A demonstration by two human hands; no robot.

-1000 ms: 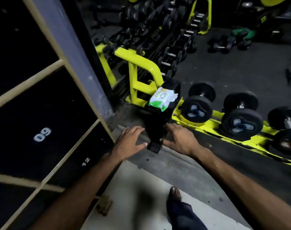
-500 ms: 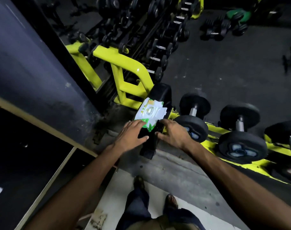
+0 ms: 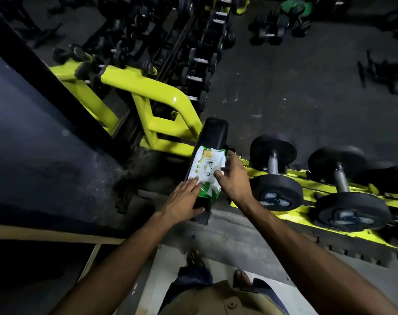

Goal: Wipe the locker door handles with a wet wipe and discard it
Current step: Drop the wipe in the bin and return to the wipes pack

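One wipes pack [image 3: 208, 169]: on black desk [image 3: 213, 133].
Left hand [image 3: 184, 201]: 7 o'clock of pack, fingers flat, pressing it.
Right hand [image 3: 234, 178]: 3 o'clock, grip pinching pack edge.
Progress: apparently nothing drawn out; wiping, discarding left.

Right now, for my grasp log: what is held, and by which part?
The wipes pack: right hand grips its right edge, thumb on top; left hand presses its near end.

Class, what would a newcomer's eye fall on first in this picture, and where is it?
The white-and-green wet wipe pack stands out at centre, lying on a black padded bench with the left hand and right hand both on it. Bright yellow rack frames run behind it and to the right, where heavy black dumbbells sit.
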